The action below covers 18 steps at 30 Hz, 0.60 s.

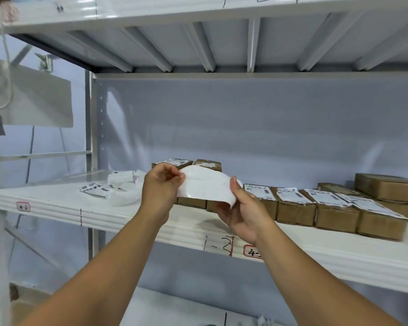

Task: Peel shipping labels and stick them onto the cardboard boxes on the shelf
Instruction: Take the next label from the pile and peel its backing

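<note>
Since the label [205, 185] is a thin, glossy white sheet that bows into an arch between the two hands, it will probably handle as almost weightless and floppy. It looks quick to curl, and once the backing parts it could stick to itself or to skin. It hangs in the air just in front of the left end of the row of boxes [295, 211], hiding part of that end. The left hand [159, 191] pinches its upper left edge between thumb and curled fingertips, as if working at a corner. The right hand [243, 212] clamps the lower right edge, thumb on top and fingers beneath. The edges and corners look like the best places to hold, keeping fingers off the adhesive. The boxes toward the row's right end already carry labels, and two plain boxes [386, 187] sit behind that end. Left of the row, white scraps [123, 184] and a spare label [93, 188] lie on the shelf [151, 222].
</note>
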Tool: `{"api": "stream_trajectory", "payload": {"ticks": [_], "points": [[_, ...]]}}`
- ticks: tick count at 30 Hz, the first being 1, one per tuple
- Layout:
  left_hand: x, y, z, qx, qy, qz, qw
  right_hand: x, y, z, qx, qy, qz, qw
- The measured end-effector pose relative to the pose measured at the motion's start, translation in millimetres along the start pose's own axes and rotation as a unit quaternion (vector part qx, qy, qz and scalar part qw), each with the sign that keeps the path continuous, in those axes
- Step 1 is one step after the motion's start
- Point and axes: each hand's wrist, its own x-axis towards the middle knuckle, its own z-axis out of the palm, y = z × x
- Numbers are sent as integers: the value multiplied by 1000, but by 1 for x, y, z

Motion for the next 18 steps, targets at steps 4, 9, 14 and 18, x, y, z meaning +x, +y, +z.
{"api": "stream_trajectory", "payload": {"ticks": [4,9,14,18], "points": [[-9,-3,16,10,22,-9,1000,-13,-2,1,-53,-46,-9,997],[-6,-7,26,-3,77,-35,996,-20,-6,-2,-60,-84,-10,995],[-8,-2,27,-11,82,-41,996,-21,-13,-10,-103,-16,-59,993],[-9,6,29,-11,50,-59,997,-17,-18,-13,-112,48,-82,989]]}}
